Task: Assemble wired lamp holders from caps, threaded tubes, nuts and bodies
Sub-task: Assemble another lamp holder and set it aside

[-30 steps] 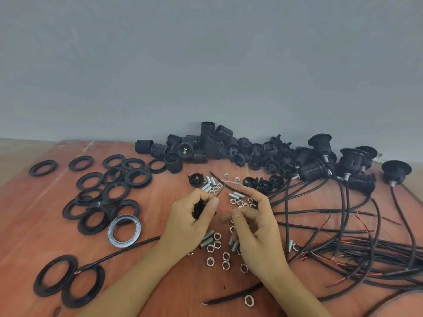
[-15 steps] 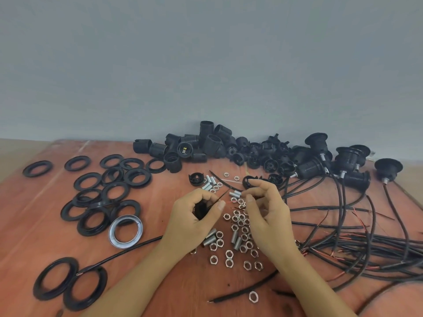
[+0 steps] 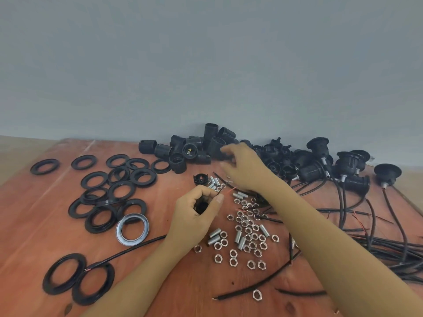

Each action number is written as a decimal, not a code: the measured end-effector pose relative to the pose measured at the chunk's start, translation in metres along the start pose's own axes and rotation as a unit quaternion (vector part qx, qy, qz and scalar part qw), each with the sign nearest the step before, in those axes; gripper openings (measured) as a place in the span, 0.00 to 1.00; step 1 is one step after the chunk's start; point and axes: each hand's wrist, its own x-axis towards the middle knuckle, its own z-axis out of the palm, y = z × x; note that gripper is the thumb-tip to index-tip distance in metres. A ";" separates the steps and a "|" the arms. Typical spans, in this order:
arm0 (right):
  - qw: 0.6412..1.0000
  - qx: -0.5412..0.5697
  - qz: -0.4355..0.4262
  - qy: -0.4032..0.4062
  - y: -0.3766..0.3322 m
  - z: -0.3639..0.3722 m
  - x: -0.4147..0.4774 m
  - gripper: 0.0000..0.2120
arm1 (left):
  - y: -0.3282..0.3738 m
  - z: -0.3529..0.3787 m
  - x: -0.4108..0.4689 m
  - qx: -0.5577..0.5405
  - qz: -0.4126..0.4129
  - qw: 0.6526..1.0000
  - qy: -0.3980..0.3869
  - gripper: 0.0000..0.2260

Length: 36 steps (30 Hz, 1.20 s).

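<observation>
Cap (image 3: 201, 205): black, held just left of the nut heap (image 3: 248, 232)
Left hand (image 3: 194, 216): fingers and thumb curl round the cap; thin wire ends poke out past the thumb towards the nut heap
Wire (image 3: 128, 250): black, runs from under the left hand away from the nut heap, ending over two rings
Right hand (image 3: 247, 168): beyond the nut heap, at the bodies; blurred, fingers loosely spread, nothing seen in them
Nut heap: silver nuts on the table (image 3: 34, 225), short threaded tubes (image 3: 215, 233) among them
Bodies (image 3: 194, 147): black, piled by the wall behind the nut heap
Rings (image 3: 119, 186): black, scattered well left of the nut heap
Finished holders (image 3: 348, 163): right of the bodies, cables trailing past the nut heap
</observation>
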 end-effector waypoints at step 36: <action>0.651 0.728 0.217 -0.005 -0.006 0.020 -0.114 0.26 | 0.015 0.004 -0.012 0.079 0.120 0.989 0.034 0.06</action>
